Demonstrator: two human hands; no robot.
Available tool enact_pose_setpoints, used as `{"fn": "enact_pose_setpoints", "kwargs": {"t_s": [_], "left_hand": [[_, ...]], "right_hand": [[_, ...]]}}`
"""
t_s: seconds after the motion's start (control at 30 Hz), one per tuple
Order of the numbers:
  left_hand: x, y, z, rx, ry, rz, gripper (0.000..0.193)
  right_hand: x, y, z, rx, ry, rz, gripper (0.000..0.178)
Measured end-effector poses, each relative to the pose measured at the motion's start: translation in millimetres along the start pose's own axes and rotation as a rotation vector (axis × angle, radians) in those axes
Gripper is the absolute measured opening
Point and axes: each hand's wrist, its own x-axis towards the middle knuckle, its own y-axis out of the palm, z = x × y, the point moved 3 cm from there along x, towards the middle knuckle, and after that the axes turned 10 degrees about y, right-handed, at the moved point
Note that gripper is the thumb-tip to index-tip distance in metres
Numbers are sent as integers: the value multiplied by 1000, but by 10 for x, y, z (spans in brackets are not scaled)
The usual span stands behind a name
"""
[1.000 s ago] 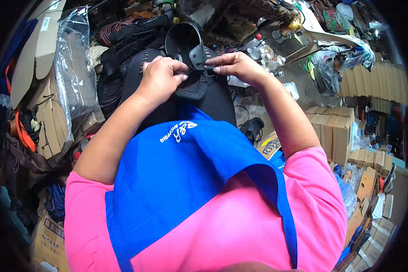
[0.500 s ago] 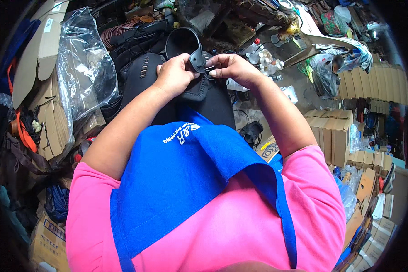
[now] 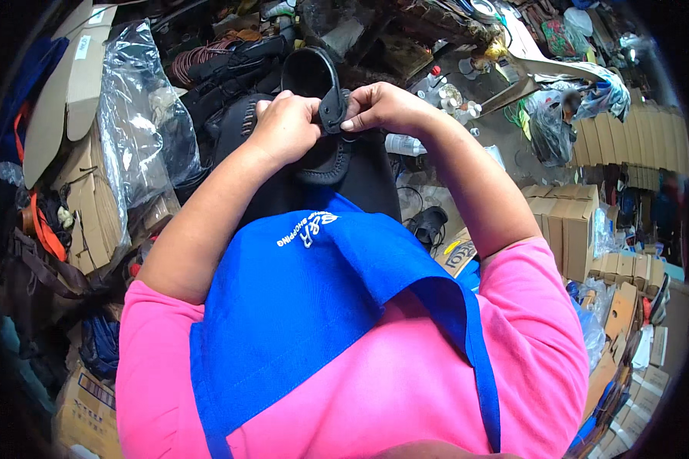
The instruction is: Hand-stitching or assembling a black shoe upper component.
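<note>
The black strap (image 3: pixel 332 112) looks smooth and leathery, the apron (image 3: pixel 298 306) matt cloth.

The hands (image 3: pixel 287 128) (image 3: pixel 388 111) pinch a looped black strap (image 3: pixel 333 109) between them.

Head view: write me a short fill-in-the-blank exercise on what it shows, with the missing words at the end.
1. The left hand and the right hand both have their fingers at a looped piece coloured ____.
2. The apron that the person wears is coloured ____.
3. The shirt under it is coloured ____.
4. The large clear plastic sheet lies toward the picture's ____ edge, beyond the left forearm.

Missing words: black; blue; pink; left.
</note>
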Motion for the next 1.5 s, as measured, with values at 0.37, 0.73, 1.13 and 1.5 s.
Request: {"fn": "enact_pose_setpoints", "kwargs": {"t_s": [0.37,0.73,1.13,1.5], "left_hand": [[-337,-93,-40,67,-6,48,12],[-111,84,14,-211,-96,101,18],[-73,90,-92,3,107,74,16],[-212,81,-59,114,249,31,10]], "right_hand": [[-155,-153,-208,269,-26,90,15],[-411,-80,-297,32,1,-96,16],[-333,-318,-166,-606,-195,-594,19],[-447,200,312,-1380,-438,-371,12]]}}
